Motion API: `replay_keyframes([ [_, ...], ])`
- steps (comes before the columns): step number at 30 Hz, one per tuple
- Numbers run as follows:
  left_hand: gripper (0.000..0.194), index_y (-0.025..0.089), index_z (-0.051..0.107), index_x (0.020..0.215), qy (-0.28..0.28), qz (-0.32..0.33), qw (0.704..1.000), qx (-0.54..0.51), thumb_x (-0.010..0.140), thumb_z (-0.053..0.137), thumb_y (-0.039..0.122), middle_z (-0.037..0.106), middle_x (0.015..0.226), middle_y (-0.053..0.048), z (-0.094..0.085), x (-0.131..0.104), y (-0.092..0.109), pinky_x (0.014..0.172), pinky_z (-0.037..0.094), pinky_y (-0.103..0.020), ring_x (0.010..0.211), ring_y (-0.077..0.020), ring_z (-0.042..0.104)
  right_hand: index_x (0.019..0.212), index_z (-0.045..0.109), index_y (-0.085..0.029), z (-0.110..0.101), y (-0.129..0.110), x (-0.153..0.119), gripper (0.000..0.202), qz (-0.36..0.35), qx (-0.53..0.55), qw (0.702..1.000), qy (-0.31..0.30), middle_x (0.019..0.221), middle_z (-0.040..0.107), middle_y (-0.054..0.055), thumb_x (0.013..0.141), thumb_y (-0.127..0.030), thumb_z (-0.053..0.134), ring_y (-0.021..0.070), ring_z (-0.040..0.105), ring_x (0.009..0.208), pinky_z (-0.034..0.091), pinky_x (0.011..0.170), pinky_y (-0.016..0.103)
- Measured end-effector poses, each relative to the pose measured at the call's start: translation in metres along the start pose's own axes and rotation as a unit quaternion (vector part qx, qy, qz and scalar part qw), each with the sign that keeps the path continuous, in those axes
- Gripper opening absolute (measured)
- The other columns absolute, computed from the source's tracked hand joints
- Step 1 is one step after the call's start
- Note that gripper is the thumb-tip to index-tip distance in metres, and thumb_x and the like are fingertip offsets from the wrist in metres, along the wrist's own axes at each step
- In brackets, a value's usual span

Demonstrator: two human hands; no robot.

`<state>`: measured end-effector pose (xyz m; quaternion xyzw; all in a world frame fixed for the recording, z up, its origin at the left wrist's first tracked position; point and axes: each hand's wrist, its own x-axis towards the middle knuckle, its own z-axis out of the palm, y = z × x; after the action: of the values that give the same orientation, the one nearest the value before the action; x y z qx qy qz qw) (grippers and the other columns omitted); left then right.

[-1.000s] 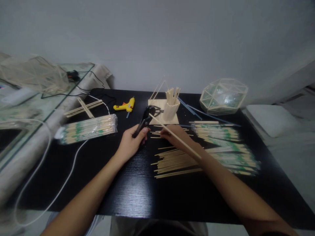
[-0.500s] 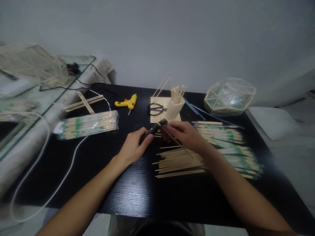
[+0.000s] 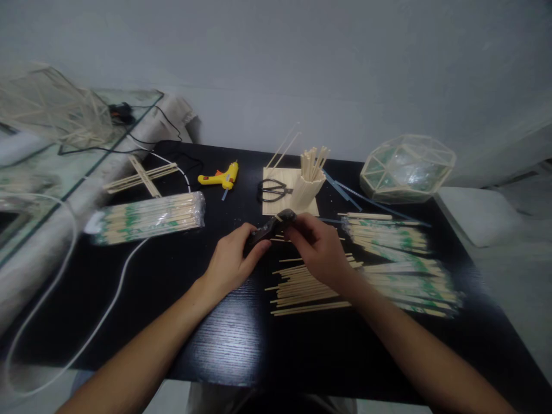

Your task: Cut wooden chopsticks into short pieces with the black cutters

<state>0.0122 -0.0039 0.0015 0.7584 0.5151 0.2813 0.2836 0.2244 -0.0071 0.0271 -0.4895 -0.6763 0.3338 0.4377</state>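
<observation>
My left hand (image 3: 235, 256) is closed around a black hand tool (image 3: 269, 225), whose exact kind I cannot make out. My right hand (image 3: 321, 247) is at the tool's far end with its fingers curled together, and what they hold is hidden. A short pale piece of stick shows at the tool's head. Loose wooden sticks (image 3: 306, 289) lie below my right hand. Just beyond both hands, a wooden holder (image 3: 307, 192) full of upright sticks stands on a square wooden board (image 3: 271, 209), beside black-handled scissors (image 3: 273, 190).
A yellow glue gun (image 3: 219, 177) lies back left, near crossed sticks (image 3: 146, 177) and a wrapped stick bundle (image 3: 149, 218). More wrapped bundles (image 3: 409, 282) lie right. A faceted stick frame (image 3: 407, 169) stands back right. A white cable (image 3: 123, 282) loops at the left.
The thin stick that slanted from the tool's head past my right hand no longer shows along its length. My right hand has shifted slightly left and turned, closer around the tool's head.
</observation>
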Motion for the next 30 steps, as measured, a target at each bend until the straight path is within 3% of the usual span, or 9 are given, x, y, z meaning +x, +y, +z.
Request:
replay_keyframes([
  [8, 0.038, 0.02, 0.06, 0.1, 0.011, 0.0, 1.0, 0.002, 0.1, 0.048, 0.056, 0.067, 0.086, -0.004, -0.001, -0.002, 0.002, 0.072, 0.044, -0.033, 0.078, -0.0213, 0.063, 0.094, 0.071, -0.018, 0.0, -0.001, -0.002, 0.013, -0.067, -0.079, 0.995, 0.016, 0.078, 0.074, 0.002, 0.1, -0.02, 0.059, 0.0156, 0.064, 0.065, 0.048, 0.066, 0.026],
  [13, 0.039, 0.019, 0.059, 0.103, 0.008, 0.009, 1.0, -0.003, 0.1, 0.048, 0.056, 0.067, 0.088, -0.004, 0.0, -0.003, 0.001, 0.073, 0.044, -0.033, 0.079, -0.0215, 0.063, 0.08, 0.066, -0.019, 0.0, -0.002, -0.004, 0.023, -0.09, -0.085, 0.992, 0.009, 0.072, 0.07, 0.002, 0.101, -0.017, 0.055, 0.0141, 0.06, 0.06, 0.045, 0.064, 0.026],
  [21, 0.04, 0.02, 0.059, 0.105, -0.005, 0.031, 0.999, -0.01, 0.101, 0.044, 0.057, 0.066, 0.088, -0.004, -0.001, -0.003, -0.003, 0.073, 0.044, -0.033, 0.079, -0.021, 0.062, 0.07, 0.059, -0.02, -0.005, -0.008, -0.003, 0.033, -0.083, -0.076, 0.993, -0.022, 0.062, 0.06, -0.001, 0.102, -0.024, 0.054, 0.0121, 0.048, 0.054, 0.04, 0.058, 0.026],
  [30, 0.039, 0.019, 0.061, 0.109, -0.004, 0.056, 0.998, -0.02, 0.101, 0.046, 0.054, 0.068, 0.093, -0.006, -0.002, -0.004, -0.006, 0.076, 0.047, -0.034, 0.083, -0.0215, 0.063, 0.065, 0.053, -0.02, -0.008, -0.017, -0.001, 0.035, -0.043, -0.012, 0.997, -0.062, 0.059, 0.052, -0.003, 0.1, -0.024, 0.056, 0.0108, 0.044, 0.054, 0.035, 0.055, 0.025],
])
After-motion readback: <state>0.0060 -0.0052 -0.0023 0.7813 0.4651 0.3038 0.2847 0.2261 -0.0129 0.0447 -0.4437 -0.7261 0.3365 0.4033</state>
